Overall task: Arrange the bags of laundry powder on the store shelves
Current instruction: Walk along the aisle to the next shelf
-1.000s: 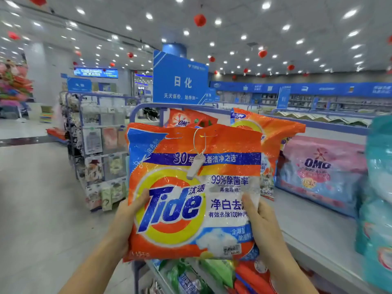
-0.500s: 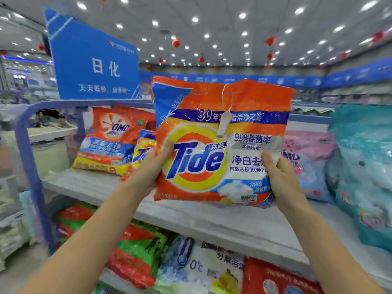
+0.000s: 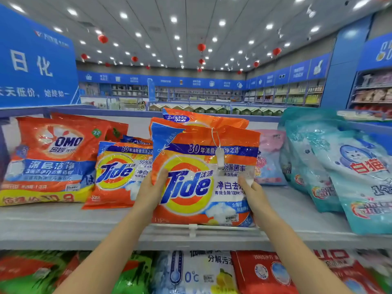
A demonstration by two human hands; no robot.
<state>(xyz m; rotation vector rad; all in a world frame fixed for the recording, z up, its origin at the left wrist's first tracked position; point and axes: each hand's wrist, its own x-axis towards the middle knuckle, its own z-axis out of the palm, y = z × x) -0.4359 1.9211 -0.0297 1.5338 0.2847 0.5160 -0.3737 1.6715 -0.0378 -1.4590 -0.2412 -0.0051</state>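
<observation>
I hold an orange Tide powder bag with both hands, its bottom edge at the front of the grey top shelf. My left hand grips its left edge, thumb on the front. My right hand grips its right edge. A white security tag hangs from the bag's top. Behind it stands another orange bag. To the left a smaller Tide bag leans on the shelf.
A big orange OMO bag stands at the left, a pink bag right of the held bag, and teal bags at the far right. The lower shelf holds several more bags. A blue sign rises at upper left.
I have moved closer to the shelf and brought the Tide bag forward and down, so its bottom now meets the top shelf in front of another orange bag. Both hands keep their grip.
</observation>
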